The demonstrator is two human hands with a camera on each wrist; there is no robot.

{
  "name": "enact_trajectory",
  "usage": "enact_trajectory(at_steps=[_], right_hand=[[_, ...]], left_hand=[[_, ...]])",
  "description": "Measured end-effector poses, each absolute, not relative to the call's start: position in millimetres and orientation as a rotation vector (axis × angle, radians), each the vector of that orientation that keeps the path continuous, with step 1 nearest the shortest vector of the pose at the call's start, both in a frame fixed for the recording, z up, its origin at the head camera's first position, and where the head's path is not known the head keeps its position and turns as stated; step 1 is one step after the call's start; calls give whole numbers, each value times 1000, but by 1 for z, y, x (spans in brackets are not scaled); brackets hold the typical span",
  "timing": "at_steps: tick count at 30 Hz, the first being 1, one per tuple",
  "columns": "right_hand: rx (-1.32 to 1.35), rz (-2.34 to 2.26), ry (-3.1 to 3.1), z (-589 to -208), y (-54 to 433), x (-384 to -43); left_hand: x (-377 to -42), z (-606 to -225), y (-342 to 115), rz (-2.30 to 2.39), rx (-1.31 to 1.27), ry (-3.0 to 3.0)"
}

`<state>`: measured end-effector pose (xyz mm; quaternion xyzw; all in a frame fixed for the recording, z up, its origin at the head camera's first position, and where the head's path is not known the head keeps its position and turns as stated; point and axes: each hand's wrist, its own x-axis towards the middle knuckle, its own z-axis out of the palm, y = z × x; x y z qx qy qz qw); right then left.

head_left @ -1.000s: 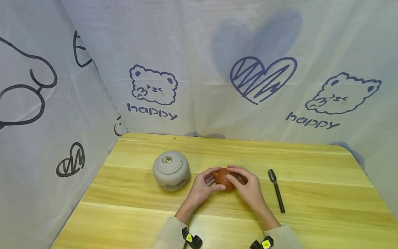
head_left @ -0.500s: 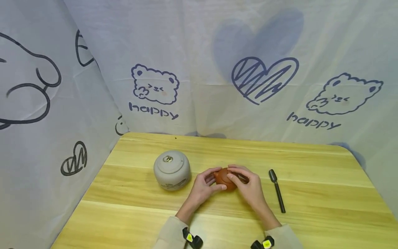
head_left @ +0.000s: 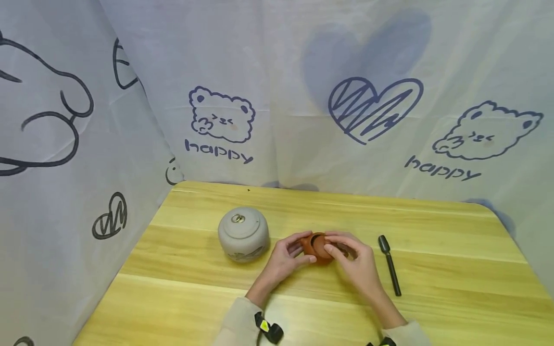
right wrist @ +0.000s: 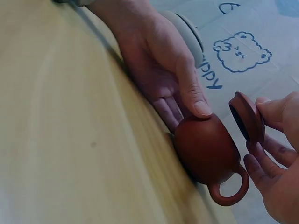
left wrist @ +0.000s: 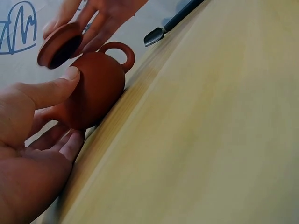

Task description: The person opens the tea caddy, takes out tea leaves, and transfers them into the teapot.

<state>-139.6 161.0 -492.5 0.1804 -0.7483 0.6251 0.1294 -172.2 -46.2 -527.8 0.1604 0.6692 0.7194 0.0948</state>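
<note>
A small reddish-brown clay teapot (left wrist: 100,81) stands on the table, its loop handle on the right. My left hand (head_left: 281,259) holds it from the left around the spout side, with the thumb pressed near the rim. Between thumb and fingers, my right hand (head_left: 357,262) pinches the teapot's round lid (right wrist: 247,116). Both wrist views show a gap between the lid, tilted on edge, and the pot's mouth. In the head view the lid overlaps the right part of the opening, and a dark crescent of the mouth shows beside it.
Left of the hands stands a rounded grey lidded jar (head_left: 243,238) with brass-coloured rings on top. A dark tea scoop (head_left: 391,269) lies to the right on the wooden table (head_left: 173,288). White printed cloth (head_left: 294,48) hangs behind and at the left.
The right hand has raised the lid off the teapot and moved slightly right, uncovering part of the mouth. The left hand keeps its hold. The head view has shifted a little.
</note>
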Motion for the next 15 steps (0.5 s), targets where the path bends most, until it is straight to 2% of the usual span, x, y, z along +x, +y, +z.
enact_trajectory(at_steps=[15], right_hand=[[624,1706,-2263,-497,170,-110]], left_hand=[[-171,-524,-48,2134,469,1963]])
